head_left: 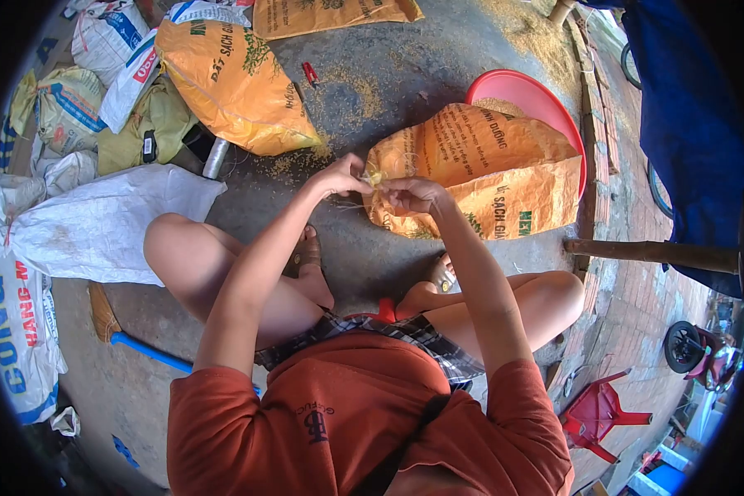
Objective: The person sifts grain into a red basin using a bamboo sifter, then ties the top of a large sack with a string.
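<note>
An orange printed woven sack (479, 169) lies on the floor in front of me, its gathered neck pointing toward my hands. My left hand (343, 177) is closed at that neck, thumb and fingers pinching thin pale string (354, 203). From the other side my right hand (415, 195) also pinches at the neck, its fingertips close to the left ones. Loose ends of string stick out around both hands. Exactly how the string runs between the fingers is too small to make out.
Behind the sack is a red basin (531, 88) holding grain. Another orange sack (227, 83) lies to the left, near red-handled cutters (309, 74) and spilled grain (364, 97). White sacks (116, 217) crowd the left. A wooden pole (653, 254) and red stool (603, 417) are right.
</note>
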